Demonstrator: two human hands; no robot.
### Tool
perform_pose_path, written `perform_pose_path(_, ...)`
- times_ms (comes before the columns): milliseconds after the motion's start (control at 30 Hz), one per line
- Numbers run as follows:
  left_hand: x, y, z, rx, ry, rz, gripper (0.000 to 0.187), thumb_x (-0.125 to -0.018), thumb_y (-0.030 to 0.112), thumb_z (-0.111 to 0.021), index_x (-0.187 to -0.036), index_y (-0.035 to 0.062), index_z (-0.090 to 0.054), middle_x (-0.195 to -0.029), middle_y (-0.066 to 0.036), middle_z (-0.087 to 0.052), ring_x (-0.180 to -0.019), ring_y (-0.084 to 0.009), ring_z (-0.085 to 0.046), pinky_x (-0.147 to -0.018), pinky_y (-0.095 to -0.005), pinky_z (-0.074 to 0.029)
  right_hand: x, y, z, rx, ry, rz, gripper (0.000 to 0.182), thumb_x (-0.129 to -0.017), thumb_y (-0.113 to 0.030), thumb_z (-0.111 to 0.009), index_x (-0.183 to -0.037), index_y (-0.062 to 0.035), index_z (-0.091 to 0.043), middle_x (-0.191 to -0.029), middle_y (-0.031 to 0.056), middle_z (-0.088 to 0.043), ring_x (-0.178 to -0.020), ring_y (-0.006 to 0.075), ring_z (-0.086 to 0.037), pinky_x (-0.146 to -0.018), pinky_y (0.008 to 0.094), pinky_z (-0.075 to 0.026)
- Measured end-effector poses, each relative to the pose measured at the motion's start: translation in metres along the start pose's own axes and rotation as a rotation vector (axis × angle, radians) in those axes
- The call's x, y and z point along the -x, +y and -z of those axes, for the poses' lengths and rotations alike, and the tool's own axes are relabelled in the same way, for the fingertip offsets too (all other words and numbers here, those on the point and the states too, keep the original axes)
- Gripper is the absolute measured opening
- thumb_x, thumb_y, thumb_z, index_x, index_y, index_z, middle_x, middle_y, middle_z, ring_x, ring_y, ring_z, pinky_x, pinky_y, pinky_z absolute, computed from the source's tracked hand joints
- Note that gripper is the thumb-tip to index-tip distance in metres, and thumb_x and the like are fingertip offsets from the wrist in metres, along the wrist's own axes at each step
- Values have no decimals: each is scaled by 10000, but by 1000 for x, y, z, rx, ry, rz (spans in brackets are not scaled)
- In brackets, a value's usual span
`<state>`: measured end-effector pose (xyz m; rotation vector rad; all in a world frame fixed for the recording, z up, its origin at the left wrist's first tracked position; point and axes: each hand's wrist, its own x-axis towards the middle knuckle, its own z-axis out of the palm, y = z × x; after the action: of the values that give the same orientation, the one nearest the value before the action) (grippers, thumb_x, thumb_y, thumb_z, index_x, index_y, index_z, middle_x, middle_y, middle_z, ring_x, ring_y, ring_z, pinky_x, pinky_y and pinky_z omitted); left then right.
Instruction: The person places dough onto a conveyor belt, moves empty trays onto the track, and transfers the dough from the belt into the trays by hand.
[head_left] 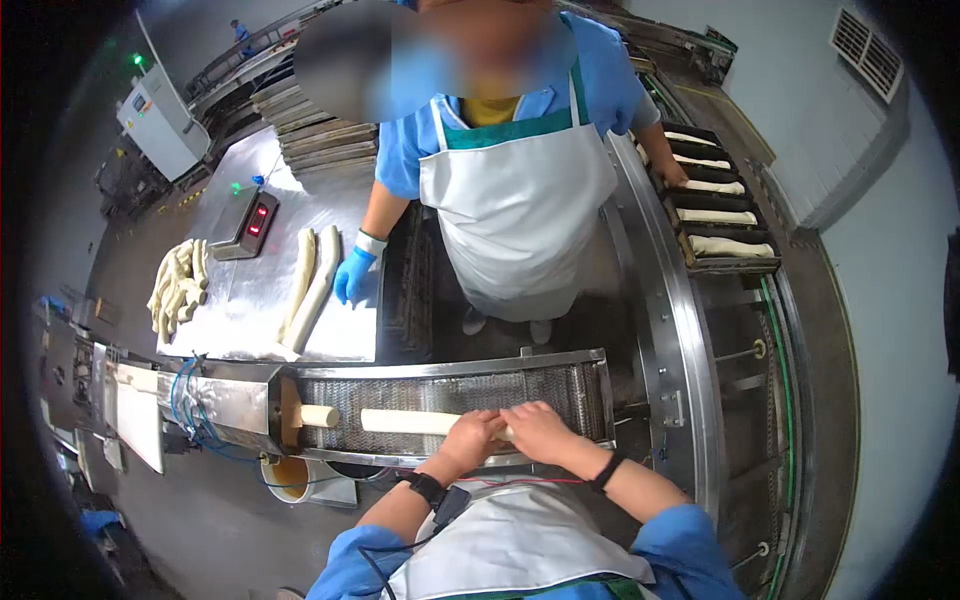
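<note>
1. Left hand [475, 437] and right hand [538, 430] meet over the dough [410, 421], hiding its three-o'clock end; whether they grip, I cannot tell.
2. It lies on the belt [520, 386].
3. At nine o'clock, the machine [235, 402] hides part of a stub [319, 416].

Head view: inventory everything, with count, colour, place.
Belt: one, grey, centre
Machine: one, silver, left
Dough log: one, cream, on belt
Dough stub: one, cream, machine's mouth
Table: one, silver, beyond belt
Long strips: two, cream, table
Dough pile: uncountable, cream, table
Scale: one, silver, table
Pans with dough: five, dark, right
Cabinet: one, white, upper left
Stacked boards: uncountable, brown, top
Bucket: one, pale, below machine
Co-worker: one, blue-and-white clothes, across belt
Left hand: one, bare, on log
Right hand: one, bare, at log's end
</note>
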<state>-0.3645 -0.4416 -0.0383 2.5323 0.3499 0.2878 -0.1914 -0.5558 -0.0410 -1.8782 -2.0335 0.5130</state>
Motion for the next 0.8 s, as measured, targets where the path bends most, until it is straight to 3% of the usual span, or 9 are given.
perform_pose_path(100,4,0,18,-22,32,29,456,-713,146,-815,-1147,77,-693,-1056,-135,-685,-927,-356,-648,-826,-456,-532,-12,3,-3,39,-140,-85,384,-818,-153,-703,-1176,-37,-627,-1107,147,-635,-1083,348,-604,-901,485,-497)
perform_pose_path(133,10,-5,19,-60,14,75,425,-700,153,-825,-1104,87,-708,-1006,-119,-681,-913,-349,-646,-812,-455,-531,-10,4,-4,97,-133,-73,295,-804,-152,-712,-1063,-32,-636,-1053,146,-624,-1063,345,-605,-891,487,-498)
perform_pose_path(233,36,-15,34,-114,104,49,431,-691,161,-830,-1098,92,-708,-959,-112,-664,-894,-346,-643,-799,-459,-527,4,0,-6,154,-98,-164,276,-771,-136,-737,-1007,-35,-637,-1056,149,-615,-1055,338,-604,-882,482,-496)
perform_pose_path(400,53,-28,39,-200,-29,153,381,-663,145,-808,-1002,86,-645,-956,-120,-636,-920,-333,-633,-787,-465,-527,26,-2,7,221,-36,-200,295,-739,-98,-755,-1001,-48,-627,-1030,147,-621,-1028,338,-614,-880,471,-489)
perform_pose_path(533,59,-29,33,-191,-96,91,399,-679,142,-792,-1029,76,-612,-968,-135,-638,-933,-346,-641,-800,-464,-536,45,-3,1,260,-40,-258,307,-750,-97,-752,-1014,-47,-604,-996,140,-657,-1001,343,-648,-867,469,-500)
perform_pose_path(733,56,-15,53,-129,-193,150,378,-739,171,-747,-1077,75,-606,-956,-184,-684,-878,-394,-685,-760,-502,-553,80,-10,15,109,-31,-457,225,-793,-100,-704,-964,-51,-567,-920,162,-696,-864,369,-707,-711,495,-549)
perform_pose_path(800,58,-16,63,-202,-284,168,335,-759,186,-718,-1055,72,-614,-915,-191,-702,-840,-399,-697,-734,-510,-556,92,-5,15,132,10,-404,189,-805,-112,-687,-949,-59,-576,-884,159,-700,-828,374,-707,-691,500,-550)
